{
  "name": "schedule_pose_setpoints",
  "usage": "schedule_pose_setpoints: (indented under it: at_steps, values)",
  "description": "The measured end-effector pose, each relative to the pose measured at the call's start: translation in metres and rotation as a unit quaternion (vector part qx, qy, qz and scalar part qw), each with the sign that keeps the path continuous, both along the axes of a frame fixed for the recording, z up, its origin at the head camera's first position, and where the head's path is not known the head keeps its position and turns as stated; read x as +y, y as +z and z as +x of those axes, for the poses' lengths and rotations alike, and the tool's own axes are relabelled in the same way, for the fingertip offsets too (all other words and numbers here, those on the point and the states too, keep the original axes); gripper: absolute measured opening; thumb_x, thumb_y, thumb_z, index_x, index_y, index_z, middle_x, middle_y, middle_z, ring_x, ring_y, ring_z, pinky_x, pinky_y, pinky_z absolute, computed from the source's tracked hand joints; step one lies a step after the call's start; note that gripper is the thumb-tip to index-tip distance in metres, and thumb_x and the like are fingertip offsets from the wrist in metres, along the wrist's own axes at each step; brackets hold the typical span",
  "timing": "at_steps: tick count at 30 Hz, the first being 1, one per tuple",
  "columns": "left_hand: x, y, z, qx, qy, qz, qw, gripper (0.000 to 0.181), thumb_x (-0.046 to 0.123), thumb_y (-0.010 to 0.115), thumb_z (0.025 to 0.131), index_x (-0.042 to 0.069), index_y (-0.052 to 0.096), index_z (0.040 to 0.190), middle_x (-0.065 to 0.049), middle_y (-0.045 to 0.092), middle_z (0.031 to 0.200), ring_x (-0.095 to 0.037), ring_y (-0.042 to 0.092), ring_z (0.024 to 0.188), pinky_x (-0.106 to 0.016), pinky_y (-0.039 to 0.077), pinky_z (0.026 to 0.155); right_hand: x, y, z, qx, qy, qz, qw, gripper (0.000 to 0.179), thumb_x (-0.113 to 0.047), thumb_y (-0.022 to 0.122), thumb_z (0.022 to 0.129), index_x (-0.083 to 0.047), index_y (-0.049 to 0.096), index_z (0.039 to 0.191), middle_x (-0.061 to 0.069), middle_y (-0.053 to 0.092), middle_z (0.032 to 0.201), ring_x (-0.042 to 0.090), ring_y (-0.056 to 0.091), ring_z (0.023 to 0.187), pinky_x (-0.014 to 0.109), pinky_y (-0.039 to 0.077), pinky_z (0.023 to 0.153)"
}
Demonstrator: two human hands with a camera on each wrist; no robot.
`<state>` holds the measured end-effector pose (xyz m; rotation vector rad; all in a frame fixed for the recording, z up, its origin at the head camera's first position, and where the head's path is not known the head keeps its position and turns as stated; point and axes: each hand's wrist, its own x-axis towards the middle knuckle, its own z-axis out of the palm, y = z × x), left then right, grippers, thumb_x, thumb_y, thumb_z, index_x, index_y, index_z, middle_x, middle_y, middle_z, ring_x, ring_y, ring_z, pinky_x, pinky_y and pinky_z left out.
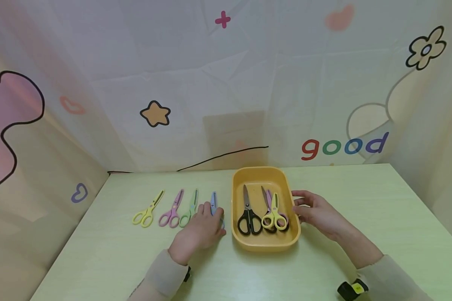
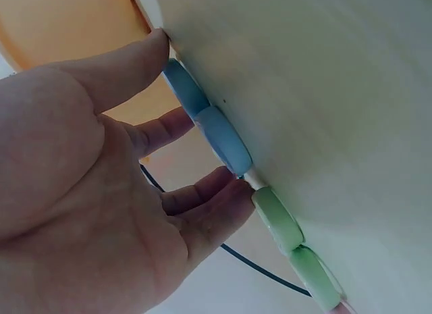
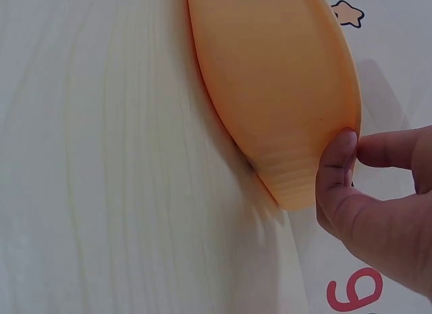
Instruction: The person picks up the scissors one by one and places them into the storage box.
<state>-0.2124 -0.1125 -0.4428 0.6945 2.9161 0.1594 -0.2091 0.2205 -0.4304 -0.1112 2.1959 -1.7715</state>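
Observation:
In the head view my left hand [image 1: 202, 228] bends over blue scissors [image 1: 213, 200] lying on the table, left of the yellow tray [image 1: 265, 246]. The left wrist view shows the blue scissors' finger loops [image 2: 226, 140] between the thumb and fingers; no firm pinch is visible. One fingertip is close to the loops of the green scissors [image 2: 278, 219]. My right hand [image 1: 318, 213] touches the tray's right side from outside, its thumb [image 3: 337, 152] against the outer wall. Inside the tray lie black-handled scissors [image 1: 250, 219] and overlapping scissors, with yellow ones [image 1: 274, 215] on top.
Farther left, purple scissors [image 1: 170, 215] and yellow scissors [image 1: 147, 215] lie in a row with the green ones, blades pointing away. A printed curtain [image 1: 181, 62] hangs behind the pale table [image 1: 109, 259]. Black wrist devices [image 1: 352, 289] sit at the cuffs.

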Motion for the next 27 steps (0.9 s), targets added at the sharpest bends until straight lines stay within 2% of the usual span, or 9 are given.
schedule_pose_setpoints:
  at_steps: [3, 9, 14, 20, 27]
  values:
    - [0.0014, 0.0048, 0.0009, -0.015, 0.005, 0.005, 0.9999, 0.041, 0.031, 0.067, 0.101, 0.006, 0.049, 0.128, -0.019, 0.041, 0.108, -0.033, 0.042, 0.102, -0.043, 0.050, 0.081, -0.0004, 0.0016, 0.0004, 0.000, -0.001, 0.001, 1.0000, 0.060, -0.005, 0.056, 0.103, 0.007, 0.028, 0.155, 0.029, 0.045, 0.134, 0.030, 0.057, 0.104, 0.028, 0.057, 0.083]
    - [0.0029, 0.0076, 0.0001, -0.031, 0.011, 0.013, 0.9994, 0.035, 0.028, 0.067, 0.101, 0.007, 0.050, 0.122, -0.019, 0.042, 0.107, -0.034, 0.043, 0.102, -0.045, 0.051, 0.080, -0.0003, 0.0011, 0.0006, -0.001, -0.002, 0.002, 1.0000, 0.060, -0.005, 0.055, 0.103, 0.008, 0.028, 0.155, 0.029, 0.045, 0.134, 0.029, 0.057, 0.103, 0.028, 0.057, 0.083]
    - [0.0040, 0.0069, -0.0022, -0.028, 0.006, 0.018, 0.9994, 0.030, 0.023, 0.069, 0.100, 0.006, 0.050, 0.114, -0.022, 0.044, 0.105, -0.037, 0.044, 0.102, -0.048, 0.051, 0.083, 0.0001, -0.0013, 0.0003, -0.001, -0.004, 0.001, 1.0000, 0.060, -0.005, 0.055, 0.103, 0.008, 0.029, 0.155, 0.027, 0.045, 0.131, 0.029, 0.056, 0.103, 0.029, 0.057, 0.083]
    - [0.0058, 0.0065, -0.0038, -0.014, 0.004, 0.001, 0.9999, 0.030, 0.022, 0.071, 0.098, 0.005, 0.049, 0.109, -0.025, 0.046, 0.102, -0.037, 0.047, 0.098, -0.048, 0.051, 0.080, 0.0001, -0.0024, 0.0006, -0.001, -0.004, -0.003, 1.0000, 0.059, -0.005, 0.055, 0.103, 0.007, 0.029, 0.155, 0.026, 0.044, 0.130, 0.030, 0.055, 0.104, 0.029, 0.056, 0.083]
    - [0.0091, 0.0086, -0.0044, -0.020, 0.022, 0.009, 0.9995, 0.028, 0.022, 0.070, 0.098, 0.005, 0.050, 0.109, -0.025, 0.046, 0.103, -0.038, 0.047, 0.097, -0.049, 0.051, 0.081, -0.0002, -0.0005, 0.0018, -0.006, -0.008, 0.000, 1.0000, 0.059, -0.005, 0.055, 0.103, 0.006, 0.029, 0.155, 0.027, 0.044, 0.133, 0.031, 0.054, 0.108, 0.030, 0.057, 0.085]
